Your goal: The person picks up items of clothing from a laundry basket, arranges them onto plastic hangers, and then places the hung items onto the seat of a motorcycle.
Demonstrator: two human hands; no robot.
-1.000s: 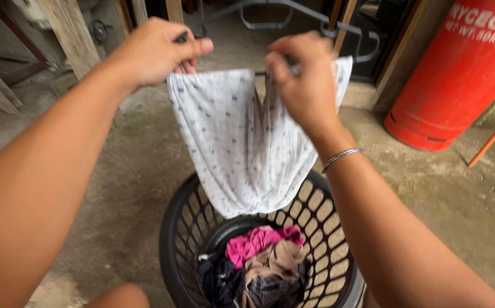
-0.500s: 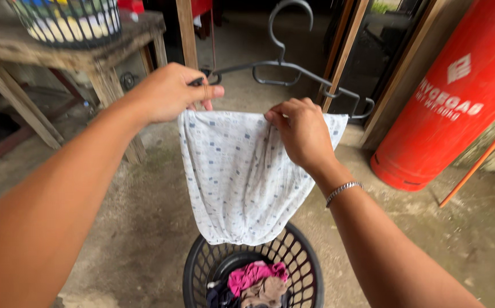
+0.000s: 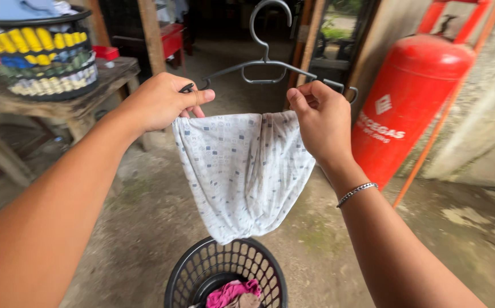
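Evenly, the white patterned cloth (image 3: 242,171) is best spread along the grey hanger (image 3: 267,65), pinched at centre frame by left hand (image 3: 159,102) and right hand (image 3: 322,117) fingers.

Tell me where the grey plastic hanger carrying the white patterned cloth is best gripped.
Probably the grey plastic hanger is best taken at its bare hook, from above. The white patterned cloth drapes over its lower bar, the left hand pinches one end and the right hand covers the other, so only the hook and sloping shoulders stay free.
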